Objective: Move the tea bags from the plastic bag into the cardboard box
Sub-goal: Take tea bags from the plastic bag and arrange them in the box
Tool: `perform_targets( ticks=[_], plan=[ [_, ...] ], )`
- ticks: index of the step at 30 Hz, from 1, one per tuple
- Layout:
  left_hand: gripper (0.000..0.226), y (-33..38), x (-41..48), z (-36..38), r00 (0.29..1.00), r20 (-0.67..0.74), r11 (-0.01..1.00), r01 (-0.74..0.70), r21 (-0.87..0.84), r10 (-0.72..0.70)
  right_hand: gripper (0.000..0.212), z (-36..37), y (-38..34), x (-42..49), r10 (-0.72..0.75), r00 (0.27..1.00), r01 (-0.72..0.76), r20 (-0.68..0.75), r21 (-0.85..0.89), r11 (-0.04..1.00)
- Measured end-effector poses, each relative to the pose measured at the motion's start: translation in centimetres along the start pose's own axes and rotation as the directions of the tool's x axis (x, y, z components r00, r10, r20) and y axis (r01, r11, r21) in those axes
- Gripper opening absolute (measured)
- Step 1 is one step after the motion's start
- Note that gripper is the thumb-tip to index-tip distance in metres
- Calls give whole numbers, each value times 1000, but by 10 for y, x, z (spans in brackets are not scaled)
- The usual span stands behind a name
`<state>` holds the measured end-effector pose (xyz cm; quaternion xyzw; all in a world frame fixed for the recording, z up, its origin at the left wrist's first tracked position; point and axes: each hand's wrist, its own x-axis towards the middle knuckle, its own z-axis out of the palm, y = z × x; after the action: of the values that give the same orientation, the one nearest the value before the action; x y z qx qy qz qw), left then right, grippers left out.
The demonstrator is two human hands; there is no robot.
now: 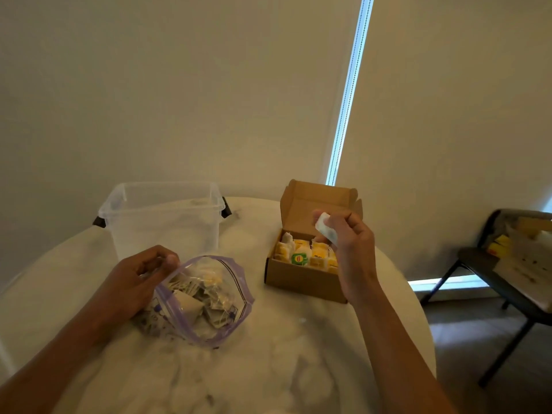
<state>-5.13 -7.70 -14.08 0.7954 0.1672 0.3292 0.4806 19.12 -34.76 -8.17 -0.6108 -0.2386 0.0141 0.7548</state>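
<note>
A: One plastic bag, one cardboard box, one clear tub on the desk. Hands?
B: Raised over the open box, right hand pinches one tea bag. By the bag's rim, left hand pinches it, mouth gaping. More tea bags in both, too heaped to count.

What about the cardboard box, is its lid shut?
No, the lid of the cardboard box stands upright and open, with tea bags visible inside.
</note>
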Motion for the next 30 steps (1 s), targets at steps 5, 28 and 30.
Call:
perform_targets(
  ticks=[5,28,30],
  plan=[
    [32,-3,1,0,1000,10,1000,-7,13,7,25,3,2,1,20,997,-21,78,7,1000],
    [22,6,-4,0,998,27,998,53,42,-54,28,17,13,-9,-175,904,384,391,-558,736],
    [22,8,-4,0,998,29,997,47,55,-49,29,17,9,-9,-235,902,408,361,-540,736]
  ],
)
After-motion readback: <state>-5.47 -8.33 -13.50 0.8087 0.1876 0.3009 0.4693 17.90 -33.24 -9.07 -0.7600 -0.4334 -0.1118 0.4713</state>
